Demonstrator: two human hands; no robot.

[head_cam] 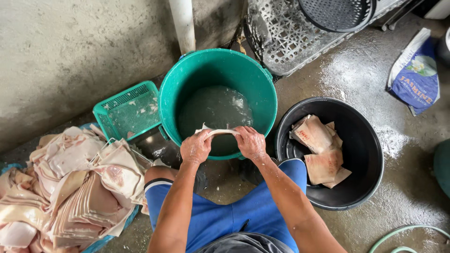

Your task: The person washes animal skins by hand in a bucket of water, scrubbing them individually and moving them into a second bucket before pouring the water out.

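Note:
Both of my hands grip one pale slab of pork skin (219, 132) over the near rim of a green bucket (262, 84) holding murky water. My left hand (196, 146) clasps its left end and my right hand (251, 143) its right end. The slab bends between them, just above the water. To my right stands a black tub (365, 140) with several folded slabs of skin (321, 152) lying inside. At my left a large heap of raw pork skin pieces (70, 187) lies piled in a blue container.
A small green plastic basket (129, 110) sits tilted beside the bucket. A grey lattice crate (290, 37) and dark round basket (335, 14) stand behind. A blue and white sack (415, 77) lies on the wet concrete floor; a green hose (403, 234) curls at the lower right.

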